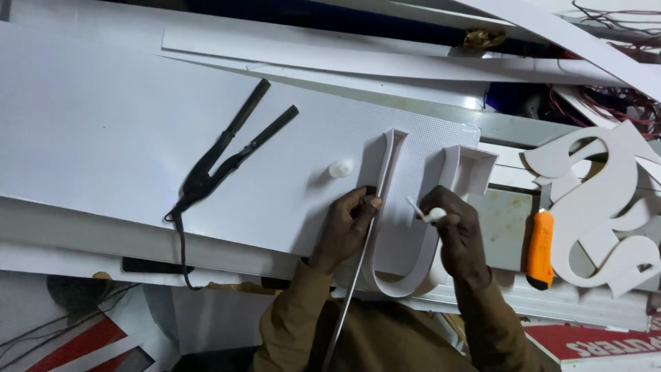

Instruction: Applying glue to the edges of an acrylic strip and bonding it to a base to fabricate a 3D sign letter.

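A white U-shaped letter shell (406, 207) made of a bent strip lies on a white textured sheet (138, 138). My left hand (344, 227) presses the strip's left wall with its fingertips, where a long strip runs down toward me. My right hand (458, 231) holds a small white glue bottle (430, 213) with its thin nozzle pointed at the inner side of the letter's right wall. A small white cap (341, 168) sits on the sheet just left of the letter.
Black long-handled pliers (224, 155) with a cord lie on the sheet to the left. An orange utility knife (540, 248) rests right of my hand, beside a white cut-out letter (606, 207). More white strips and red wires lie at the back.
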